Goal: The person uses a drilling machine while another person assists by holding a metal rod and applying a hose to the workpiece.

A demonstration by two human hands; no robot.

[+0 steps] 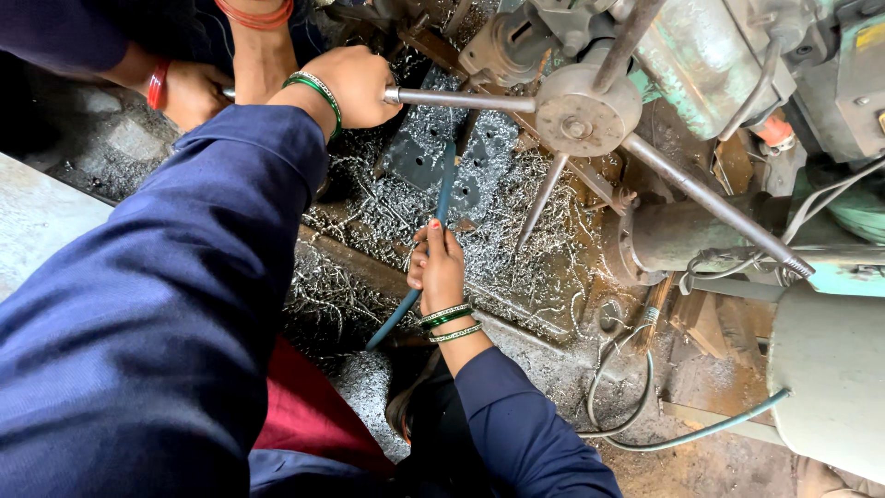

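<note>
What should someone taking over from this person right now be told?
Left hand: grip shut on the feed-wheel spoke.
Right hand: grip shut on the teal hose, which points at the dark metal plate.
Another person's hand is by the spoke's end.
Done: the plate has holes and metal shavings lie all around.
Left: cannot tell how many holes remain.

Dark machine bed (pixel 544 277), thick with silver metal shavings (pixel 369 217). Perforated black plate (pixel 461 152) lying flat at twelve o'clock, half buried in swarf. Green hose (pixel 701 429) looping over gritty floor (pixel 719 466) at four o'clock.
</note>
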